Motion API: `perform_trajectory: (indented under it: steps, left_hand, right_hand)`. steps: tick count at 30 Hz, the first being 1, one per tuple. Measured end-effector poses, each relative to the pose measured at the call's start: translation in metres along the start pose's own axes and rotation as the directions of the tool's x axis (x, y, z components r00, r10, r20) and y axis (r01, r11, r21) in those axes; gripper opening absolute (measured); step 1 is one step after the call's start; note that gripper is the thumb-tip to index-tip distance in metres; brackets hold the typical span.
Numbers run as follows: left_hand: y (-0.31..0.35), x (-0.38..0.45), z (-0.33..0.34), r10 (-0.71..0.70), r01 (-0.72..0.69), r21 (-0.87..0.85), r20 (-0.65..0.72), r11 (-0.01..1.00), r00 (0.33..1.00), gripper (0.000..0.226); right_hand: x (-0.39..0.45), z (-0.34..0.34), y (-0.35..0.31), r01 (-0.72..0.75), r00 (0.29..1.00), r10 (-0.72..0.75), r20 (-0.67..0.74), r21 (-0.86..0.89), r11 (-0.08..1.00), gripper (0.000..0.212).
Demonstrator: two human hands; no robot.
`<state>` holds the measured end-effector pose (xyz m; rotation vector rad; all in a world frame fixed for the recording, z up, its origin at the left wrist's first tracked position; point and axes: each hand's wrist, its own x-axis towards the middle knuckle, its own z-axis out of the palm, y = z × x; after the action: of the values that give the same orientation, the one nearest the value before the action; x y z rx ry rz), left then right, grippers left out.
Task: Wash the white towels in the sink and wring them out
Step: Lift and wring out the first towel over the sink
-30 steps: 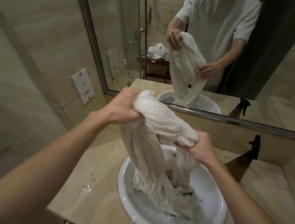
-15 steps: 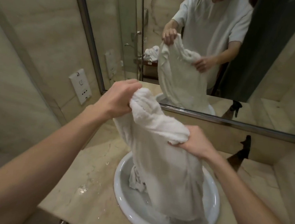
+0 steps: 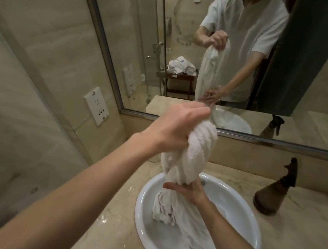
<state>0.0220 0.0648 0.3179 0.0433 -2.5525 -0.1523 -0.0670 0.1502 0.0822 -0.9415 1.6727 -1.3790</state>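
Towel (image 3: 191, 158), L hand (image 3: 176, 129) gripping, over sink (image 3: 237, 208)

left arm reaches forward and up, left hand (image 3: 178, 128) fisted tight, knuckles up, held high. right hand (image 3: 188, 191) sits lower, directly beneath it, fingers wrapped in a loose grip, forearm angling in from the lower right.

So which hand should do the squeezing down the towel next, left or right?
Probably the right hand. It sits low around the white towel, just above the sink, where it can squeeze water down. The left hand grips the bunched top and anchors it.
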Motion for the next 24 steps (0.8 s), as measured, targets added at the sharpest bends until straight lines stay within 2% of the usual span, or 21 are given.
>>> perform_trajectory:
  steps: [2,4,6,8,9,10,12,13,15,16,17,20,22,23,24]
  left_hand:
    - [-0.001,-0.001,0.0,-0.025,0.025,-0.067,-0.01,0.997,1.0,0.024]
    - [-0.013,-0.007,-0.004,-0.112,0.106,-0.144,-0.028,0.984,0.993,0.022]
    - [-0.032,-0.022,-0.008,-0.261,0.249,-0.178,-0.047,0.952,0.964,0.02]
    - [-0.053,-0.043,-0.013,-0.422,0.409,-0.214,-0.02,0.887,0.906,0.021]
    - [-0.063,-0.055,-0.015,-0.465,0.457,-0.257,0.035,0.851,0.885,0.026]
    - [-0.073,-0.067,-0.016,-0.481,0.498,-0.299,0.135,0.814,0.866,0.042]
    - [-0.088,-0.092,-0.012,-0.433,0.566,-0.333,0.396,0.754,0.81,0.095]
    - [-0.093,-0.105,-0.005,-0.397,0.588,-0.332,0.491,0.738,0.776,0.106]
    - [-0.095,-0.127,0.015,-0.356,0.661,-0.379,0.616,0.648,0.703,0.102]
    - [-0.094,-0.137,0.028,-0.353,0.718,-0.429,0.66,0.548,0.663,0.096]
    - [-0.089,-0.145,0.038,-0.356,0.777,-0.482,0.7,0.405,0.619,0.088]
    - [-0.073,-0.16,0.067,-0.191,0.817,-0.57,0.815,-0.086,0.548,0.065]
    - [-0.06,-0.162,0.089,-0.069,0.756,-0.536,0.83,-0.376,0.554,0.069]
    - [-0.051,-0.158,0.1,-0.054,0.723,-0.478,0.85,-0.498,0.524,0.08]
    - [-0.035,-0.153,0.103,-0.089,0.694,-0.416,0.886,-0.587,0.456,0.09]
  right_hand:
    - [0.0,-0.002,-0.003,0.05,0.999,-0.05,-0.002,0.044,0.998,0.05]
    - [-0.002,-0.01,-0.004,0.119,0.993,-0.119,0.001,-0.013,0.993,0.049]
    - [-0.002,-0.024,-0.011,0.111,0.994,-0.111,0.011,-0.145,0.983,0.05]
    - [-0.003,-0.043,-0.018,0.095,0.995,-0.09,0.03,-0.215,0.972,0.047]
    - [-0.003,-0.053,-0.024,0.092,0.996,-0.087,0.03,-0.243,0.966,0.045]
    - [-0.005,-0.062,-0.032,0.1,0.995,-0.097,0.023,-0.263,0.96,0.043]
    - [-0.009,-0.078,-0.052,0.15,0.989,-0.148,0.028,-0.295,0.944,0.043]
    - [-0.011,-0.083,-0.064,0.181,0.983,-0.181,0.032,-0.328,0.927,0.048]
    - [-0.017,-0.092,-0.083,0.236,0.97,-0.238,0.045,-0.406,0.883,0.057]
    - [-0.019,-0.095,-0.09,0.257,0.963,-0.264,0.046,-0.442,0.859,0.056]
    - [-0.021,-0.098,-0.094,0.277,0.956,-0.291,0.047,-0.484,0.83,0.052]
    - [-0.025,-0.106,-0.1,0.299,0.939,-0.344,0.031,-0.569,0.766,0.044]
    - [-0.027,-0.11,-0.101,0.328,0.924,-0.382,0.029,-0.577,0.748,0.037]
    - [-0.028,-0.11,-0.103,0.34,0.916,-0.4,0.026,-0.579,0.741,0.032]
    - [-0.029,-0.109,-0.104,0.344,0.912,-0.411,0.02,-0.583,0.736,0.03]
